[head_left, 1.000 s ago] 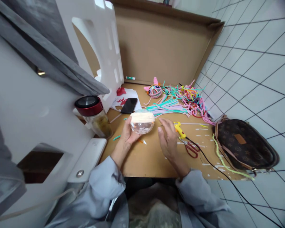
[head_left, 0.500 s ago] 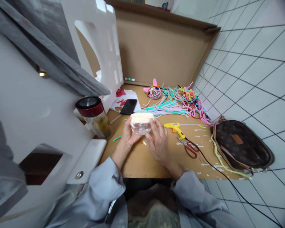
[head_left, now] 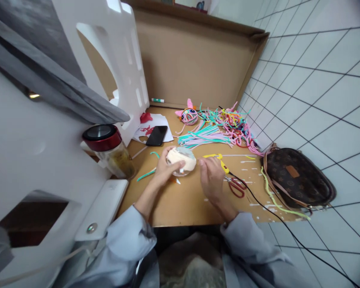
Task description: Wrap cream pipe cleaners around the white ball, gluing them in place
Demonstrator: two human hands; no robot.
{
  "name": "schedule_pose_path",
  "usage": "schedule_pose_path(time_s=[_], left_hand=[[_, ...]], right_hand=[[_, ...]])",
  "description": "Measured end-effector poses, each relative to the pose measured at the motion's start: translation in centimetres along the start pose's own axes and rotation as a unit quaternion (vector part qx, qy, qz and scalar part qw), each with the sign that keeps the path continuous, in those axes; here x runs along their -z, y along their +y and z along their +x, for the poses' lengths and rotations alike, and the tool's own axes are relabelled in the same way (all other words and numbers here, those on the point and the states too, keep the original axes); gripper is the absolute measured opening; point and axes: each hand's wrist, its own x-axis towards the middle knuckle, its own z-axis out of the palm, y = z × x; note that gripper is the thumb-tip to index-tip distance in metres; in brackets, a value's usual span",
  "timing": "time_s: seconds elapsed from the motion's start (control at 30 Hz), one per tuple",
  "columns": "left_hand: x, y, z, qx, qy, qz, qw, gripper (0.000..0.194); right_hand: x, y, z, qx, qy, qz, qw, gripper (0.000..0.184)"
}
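Observation:
My left hand [head_left: 163,169] is closed around a clear plastic ball with a cream band wound round it [head_left: 181,159], holding it just above the cardboard table top [head_left: 183,204]. My right hand [head_left: 211,179] is to the right of the ball, a small gap away, with its fingers stretched toward it and nothing in them. A yellow glue gun [head_left: 220,160] lies against the far side of the right hand. Red-handled scissors [head_left: 237,187] lie just right of that hand.
A heap of coloured pipe cleaners [head_left: 225,126] and a pink wrapped toy ball [head_left: 188,116] lie at the back. A black phone [head_left: 156,135] and a red-lidded jar [head_left: 106,146] are on the left. A brown handbag [head_left: 297,180] sits on the right, with a black cable [head_left: 276,218] beside it.
My right hand went from the table to the ball, then came off it again to the right. The left hand has lowered and tilted the ball. The view shifted slightly left.

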Motion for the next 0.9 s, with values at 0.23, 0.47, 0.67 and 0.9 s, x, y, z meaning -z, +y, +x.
schedule_pose_path(time_s=[0.23,0.47,0.67,0.9], left_hand=[[-0.6,-0.2,-0.5,-0.045,-0.045,0.224,0.973,0.066],[0.0,-1.3,-0.1,-0.114,-0.02,0.31,0.944,0.063],[-0.2,-1.3,-0.1,-0.103,-0.027,0.331,0.938,0.062],[-0.2,-1.2,-0.2,-0.094,-0.029,0.336,0.937,0.063]], right_hand=[[-1.5,6.4,5.7,-0.096,0.036,0.03,0.994,0.03],[-6.2,10.2,12.3,-0.061,-0.22,-0.11,0.967,0.047],[-9.0,12.8,12.8,-0.071,-0.342,-0.158,0.924,0.062],[-7.3,13.2,12.2,-0.062,-0.43,-0.213,0.875,0.056]])
